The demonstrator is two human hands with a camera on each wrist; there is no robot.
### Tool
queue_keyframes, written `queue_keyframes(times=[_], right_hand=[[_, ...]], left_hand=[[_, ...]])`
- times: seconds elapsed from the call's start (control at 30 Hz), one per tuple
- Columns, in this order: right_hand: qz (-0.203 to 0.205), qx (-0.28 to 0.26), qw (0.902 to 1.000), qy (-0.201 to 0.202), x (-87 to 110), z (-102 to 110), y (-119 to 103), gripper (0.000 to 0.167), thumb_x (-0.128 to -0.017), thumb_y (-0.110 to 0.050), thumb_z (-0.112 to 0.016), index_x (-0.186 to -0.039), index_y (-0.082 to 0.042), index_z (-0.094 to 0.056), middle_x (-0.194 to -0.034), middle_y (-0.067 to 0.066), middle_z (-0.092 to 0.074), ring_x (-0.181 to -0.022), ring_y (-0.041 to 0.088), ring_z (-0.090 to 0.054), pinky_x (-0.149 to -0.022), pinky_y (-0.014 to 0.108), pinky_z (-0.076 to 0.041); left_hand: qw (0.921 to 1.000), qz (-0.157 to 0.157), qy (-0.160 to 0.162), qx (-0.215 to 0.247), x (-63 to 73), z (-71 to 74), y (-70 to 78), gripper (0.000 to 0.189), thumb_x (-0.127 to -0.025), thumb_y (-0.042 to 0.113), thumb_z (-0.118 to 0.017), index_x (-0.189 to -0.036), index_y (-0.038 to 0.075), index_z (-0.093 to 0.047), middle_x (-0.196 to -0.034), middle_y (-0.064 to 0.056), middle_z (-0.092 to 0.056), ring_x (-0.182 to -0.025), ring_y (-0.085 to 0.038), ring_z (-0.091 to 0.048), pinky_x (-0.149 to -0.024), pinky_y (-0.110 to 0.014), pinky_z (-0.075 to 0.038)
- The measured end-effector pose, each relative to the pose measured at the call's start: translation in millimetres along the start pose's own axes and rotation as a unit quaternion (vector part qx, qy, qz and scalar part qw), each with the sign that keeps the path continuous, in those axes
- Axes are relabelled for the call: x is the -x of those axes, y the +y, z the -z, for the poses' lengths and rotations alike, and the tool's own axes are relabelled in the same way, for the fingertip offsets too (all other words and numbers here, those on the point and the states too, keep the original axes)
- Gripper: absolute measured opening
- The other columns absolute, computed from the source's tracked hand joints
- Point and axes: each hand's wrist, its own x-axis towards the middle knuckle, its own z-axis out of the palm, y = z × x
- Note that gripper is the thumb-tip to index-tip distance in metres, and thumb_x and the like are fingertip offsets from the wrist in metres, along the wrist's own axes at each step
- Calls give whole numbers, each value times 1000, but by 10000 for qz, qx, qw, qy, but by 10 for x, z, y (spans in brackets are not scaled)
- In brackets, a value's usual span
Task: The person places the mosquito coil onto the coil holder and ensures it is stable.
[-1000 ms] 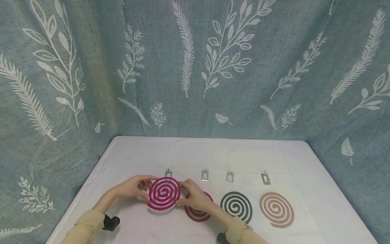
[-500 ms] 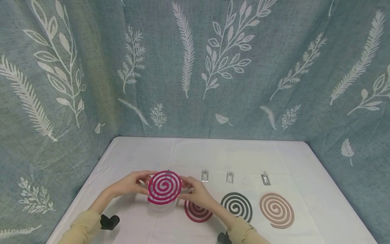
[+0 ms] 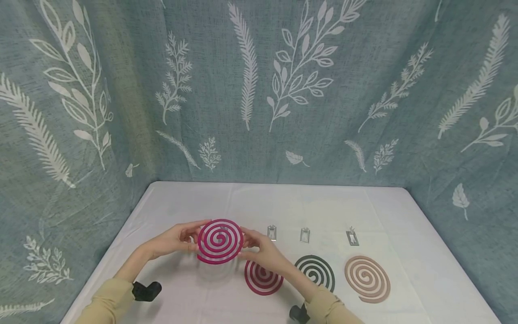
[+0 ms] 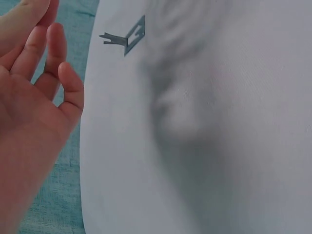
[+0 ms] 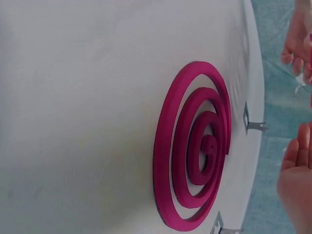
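Both hands hold a magenta mosquito coil [image 3: 220,242] above the white table, its flat spiral facing the head camera. My left hand [image 3: 171,240] pinches the left edge; my right hand [image 3: 265,254] pinches the right edge. One metal coil stand shows partly through the held coil's gaps. Below the right hand lies a second red-pink coil [image 3: 263,277], seen close as a magenta spiral [image 5: 163,170] in the right wrist view. In the left wrist view the left hand [image 4: 41,100] has its lower fingers curled; its grip point is out of frame.
A dark green coil [image 3: 313,275], partly behind the right forearm, and a tan coil [image 3: 366,279] lie to the right. Small metal stands [image 3: 272,233] form a row behind the coils. A patterned blue-green curtain [image 3: 226,112] encloses the table's back and sides.
Both hands have lifted the held magenta coil and carried it away from the body, slightly right. Its shadow on the table now stands apart from it. The other coils and stands have stayed put.
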Motion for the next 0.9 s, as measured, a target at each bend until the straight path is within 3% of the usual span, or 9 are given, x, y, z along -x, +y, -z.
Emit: queue_keyframes(times=[0.13, 0.3, 0.57, 0.9], right_hand=[[61, -20, 9999, 127, 9, 14, -120, 65, -85, -9, -69, -144, -9, -39, -110, 8, -62, -100, 22, -59, -97, 30, -48], [178, -89, 9992, 341, -52, -4, -108, 64, -87, -5, -66, -144, -2, -36, -109, 15, -62, -102, 33, -58, -98, 39, -48], [59, -240, 9971, 719, -143, -17, -23, 59, -89, -15, -66, -143, -11, -42, -107, 6, -62, -99, 13, -59, -96, 29, -49], [-351, -835, 9896, 1118, -211, -23, -18, 52, -89, -15, -66, -138, -13, -49, -109, 9, -63, -98, 13, -59, -87, 17, -49]], left_hand=[[9999, -47, 57, 133, -14, -3, 33, 72, -88, 12, -66, -148, 3, -27, -110, -8, -58, -94, -7, -54, -77, -24, -49], [9991, -169, 284, 273, -41, 6, 30, 69, -89, 10, -64, -147, 4, -28, -111, -6, -60, -97, -7, -57, -80, -24, -49], [9960, -325, 671, 501, -53, 14, -1, 62, -89, 8, -64, -142, 1, -32, -107, 7, -63, -100, -3, -58, -86, -22, -48], [9894, -399, 1198, 722, -118, -24, -49, 60, -91, 8, -61, -143, -3, -32, -107, 13, -61, -97, -2, -56, -82, -20, -52]])
